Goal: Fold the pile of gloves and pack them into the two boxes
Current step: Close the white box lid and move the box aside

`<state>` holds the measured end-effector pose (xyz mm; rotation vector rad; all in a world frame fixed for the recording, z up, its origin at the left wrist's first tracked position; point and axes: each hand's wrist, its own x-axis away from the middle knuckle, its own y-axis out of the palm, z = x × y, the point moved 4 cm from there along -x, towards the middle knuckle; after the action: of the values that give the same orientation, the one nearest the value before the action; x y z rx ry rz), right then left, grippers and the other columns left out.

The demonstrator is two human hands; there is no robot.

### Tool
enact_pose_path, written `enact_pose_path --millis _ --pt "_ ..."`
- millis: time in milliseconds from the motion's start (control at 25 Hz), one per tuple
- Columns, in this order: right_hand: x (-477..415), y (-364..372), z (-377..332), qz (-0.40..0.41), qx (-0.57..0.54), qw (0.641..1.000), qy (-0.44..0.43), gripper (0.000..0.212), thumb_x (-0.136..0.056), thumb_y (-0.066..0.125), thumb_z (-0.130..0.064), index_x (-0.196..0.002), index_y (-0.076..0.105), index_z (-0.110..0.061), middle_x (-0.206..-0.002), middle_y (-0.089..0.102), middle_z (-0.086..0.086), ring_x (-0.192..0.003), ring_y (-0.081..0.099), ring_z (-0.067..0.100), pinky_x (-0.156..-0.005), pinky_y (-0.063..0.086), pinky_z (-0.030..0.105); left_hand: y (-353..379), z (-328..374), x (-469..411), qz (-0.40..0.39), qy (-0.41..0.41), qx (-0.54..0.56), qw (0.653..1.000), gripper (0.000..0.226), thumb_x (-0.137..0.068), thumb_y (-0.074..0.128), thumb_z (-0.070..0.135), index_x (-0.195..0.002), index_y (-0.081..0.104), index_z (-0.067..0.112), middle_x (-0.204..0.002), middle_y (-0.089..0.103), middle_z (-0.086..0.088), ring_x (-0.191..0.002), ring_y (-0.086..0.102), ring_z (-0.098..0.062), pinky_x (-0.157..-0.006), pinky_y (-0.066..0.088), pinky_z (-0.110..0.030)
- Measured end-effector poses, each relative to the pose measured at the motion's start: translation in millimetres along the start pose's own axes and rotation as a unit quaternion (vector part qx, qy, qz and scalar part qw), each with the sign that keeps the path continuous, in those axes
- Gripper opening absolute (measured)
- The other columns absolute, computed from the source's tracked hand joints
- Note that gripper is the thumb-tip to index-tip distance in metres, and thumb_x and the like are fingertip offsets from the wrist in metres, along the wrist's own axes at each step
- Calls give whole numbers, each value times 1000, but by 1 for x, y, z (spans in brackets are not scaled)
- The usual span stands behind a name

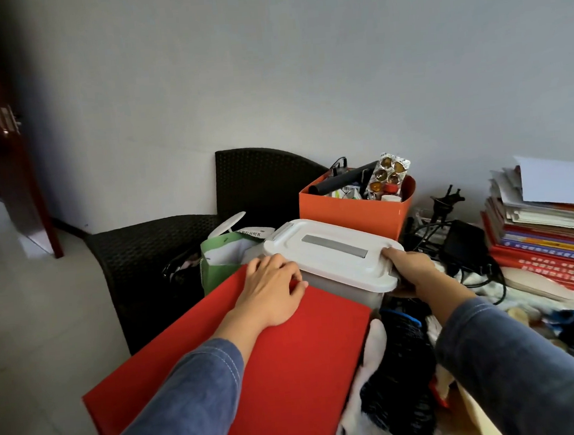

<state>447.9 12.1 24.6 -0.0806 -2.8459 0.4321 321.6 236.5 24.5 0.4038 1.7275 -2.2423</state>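
The plastic box (348,289) sits straight ahead, with a cloudy grey body, a smooth white lid (347,264) with rounded corners, and a clip latch on its far-left end. It looks hard and slick, and probably light, though what is inside is hidden. The safest grip is at the 2 short ends, under the lid's overhanging rim. If the latches are loose, lifting by the lid alone could pop it off.

The right hand (411,269) grips the box's right end, thumb on top of the rim and fingers curled beneath. The left hand (272,287) lies against the box's left end with its fingers bent. I cannot tell whether they hook the rim or only rest there.

The red box (256,374), flat, matte and stiff like card, butts against the near-left side of the plastic box. The gloves (401,352) are heaped just near-right of it, dark knit and white ones, all limp and soft. They should fold easily but may spring open. An orange tub (350,214) stands just behind the plastic box.
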Motion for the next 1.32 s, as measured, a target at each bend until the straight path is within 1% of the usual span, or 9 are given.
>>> enact_pose_path --millis 120,200,280,360,560,720,960,1200,1320 --pt "7 -11 -3 68 157 985 -21 70 -87 45 -61 -117 56 2 -110 63 19 -99 61 36 -88 51 42 -3 4 -1 20 0 13 1000 18 -93 49 41 -100 60 28 -108 54 6 -111 46 -14 -106 21 -31" --pt "26 -18 -10 177 259 943 -109 60 -88 49 -53 -120 51 -2 -121 59 19 -114 52 37 -92 42 42 -12 10 2 78 14 26 996 11 -90 55 33 -93 62 25 -95 60 7 -100 51 -15 -96 33 -30" --pt "61 -13 -16 233 240 902 -273 31 -87 55 -36 -106 56 -11 -105 64 12 -105 55 34 -80 42 38 -24 14 8 144 -1 49 988 6 -86 58 23 -89 63 22 -86 63 7 -91 54 -17 -86 37 -29" --pt "98 7 -17 174 255 870 -383 15 -88 55 -32 -91 58 -18 -79 65 3 -86 60 30 -64 39 31 -33 12 18 171 -41 61 982 10 -85 56 20 -93 62 21 -90 64 6 -94 56 -18 -85 38 -30" --pt "140 29 -11 141 532 753 -360 37 -93 42 -39 -99 68 -13 -100 68 11 -102 58 30 -73 43 32 -41 -11 57 11 -240 -57 969 52 -91 49 44 -134 42 16 -136 47 -9 -129 40 -28 -109 27 -46" --pt "139 27 15 26 507 826 -243 51 -92 42 -54 -118 58 -13 -120 62 10 -113 56 29 -88 44 36 -49 -23 95 -127 -337 -100 927 86 -84 29 75 -147 25 16 -149 30 -17 -136 27 -38 -109 15 -64" --pt "128 13 46 -39 196 962 -188 46 -75 66 -60 -84 53 -16 -90 61 2 -85 57 20 -80 44 33 -55 -11 124 -66 -316 -127 938 74 -89 21 69 -144 33 21 -141 40 -12 -129 35 -32 -102 26 -48" --pt "119 10 59 -59 129 973 -183 50 -74 66 -59 -58 40 -20 -60 49 -3 -65 48 17 -67 40 33 -56 -4 133 -43 -312 -127 941 65 -91 27 62 -141 38 21 -138 44 -12 -127 38 -31 -102 27 -45" --pt "119 6 55 -13 203 958 -204 53 -79 60 -59 -54 43 -16 -57 54 -3 -64 54 19 -68 43 34 -56 -3 133 -33 -320 -131 938 62 -91 30 60 -137 42 19 -135 47 -13 -124 40 -30 -101 28 -44"
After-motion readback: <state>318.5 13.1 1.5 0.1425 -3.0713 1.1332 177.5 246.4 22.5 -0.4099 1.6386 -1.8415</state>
